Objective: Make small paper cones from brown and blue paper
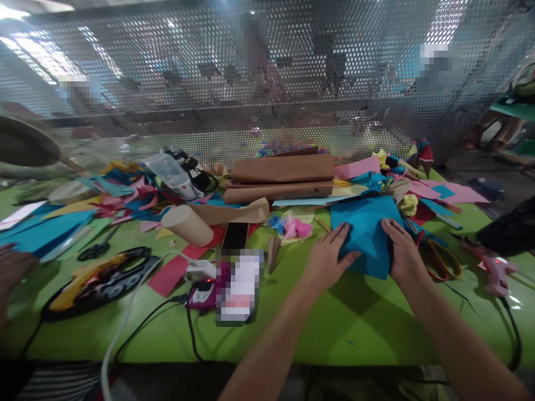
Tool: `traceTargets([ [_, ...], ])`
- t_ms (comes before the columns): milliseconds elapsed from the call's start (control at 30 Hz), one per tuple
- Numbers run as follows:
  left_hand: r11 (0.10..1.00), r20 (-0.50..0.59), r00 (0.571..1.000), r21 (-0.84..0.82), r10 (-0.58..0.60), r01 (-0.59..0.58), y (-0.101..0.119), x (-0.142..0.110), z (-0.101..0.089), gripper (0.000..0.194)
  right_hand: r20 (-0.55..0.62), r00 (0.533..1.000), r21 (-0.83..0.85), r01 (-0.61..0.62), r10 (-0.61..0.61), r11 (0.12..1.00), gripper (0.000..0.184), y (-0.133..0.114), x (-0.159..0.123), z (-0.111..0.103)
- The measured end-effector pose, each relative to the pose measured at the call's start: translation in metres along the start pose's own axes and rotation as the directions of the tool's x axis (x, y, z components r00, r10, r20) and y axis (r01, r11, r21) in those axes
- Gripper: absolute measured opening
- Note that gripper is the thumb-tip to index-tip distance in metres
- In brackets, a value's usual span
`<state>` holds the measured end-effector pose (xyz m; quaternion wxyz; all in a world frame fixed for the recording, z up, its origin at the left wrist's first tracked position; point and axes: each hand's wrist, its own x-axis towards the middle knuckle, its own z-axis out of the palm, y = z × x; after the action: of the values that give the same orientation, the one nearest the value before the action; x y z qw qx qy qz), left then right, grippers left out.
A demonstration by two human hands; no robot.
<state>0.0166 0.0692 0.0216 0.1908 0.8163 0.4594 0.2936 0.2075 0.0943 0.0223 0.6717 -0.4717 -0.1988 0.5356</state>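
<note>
A blue paper sheet [368, 231] lies on the green table [359, 323] in front of me. My left hand [330, 256] rests on its left edge, fingers stretched flat and pressing the paper down. My right hand [401, 250] covers the sheet's right edge, fingers curled over it, seemingly gripping the paper. Both forearms reach in from the bottom of the view.
Rolls of brown paper [284, 172] and heaps of coloured scraps [125, 192] fill the back of the table. A paper cone [188, 225], scissors [98, 250], a phone [234, 236], cables and a pink glue gun [495, 270] lie around. Another person's hand [14, 267] shows at far left. A perforated metal screen [267, 83] stands behind.
</note>
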Motion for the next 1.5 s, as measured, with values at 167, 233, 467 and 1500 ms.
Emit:
traceTargets([
  [167,0.986,-0.035,0.996,-0.149,-0.076,0.070,-0.004,0.000,0.004,0.035,0.238,0.967,-0.045,0.111,-0.097,0.993,0.036,0.006,0.003,-0.004],
  [233,0.972,-0.041,0.987,-0.184,-0.154,0.144,-0.006,0.000,0.005,0.031,0.312,0.946,-0.126,0.130,-0.085,0.983,0.034,0.007,0.000,-0.004],
  [467,0.915,-0.075,0.983,-0.384,-0.168,0.127,-0.006,0.001,0.002,0.032,0.444,0.895,-0.304,0.192,-0.040,0.933,0.029,0.005,-0.015,0.003],
  [1500,0.873,-0.150,0.963,-0.471,-0.226,0.131,-0.008,0.006,0.007,0.027,0.468,0.883,-0.315,0.139,0.026,0.939,0.039,0.019,-0.017,0.003],
])
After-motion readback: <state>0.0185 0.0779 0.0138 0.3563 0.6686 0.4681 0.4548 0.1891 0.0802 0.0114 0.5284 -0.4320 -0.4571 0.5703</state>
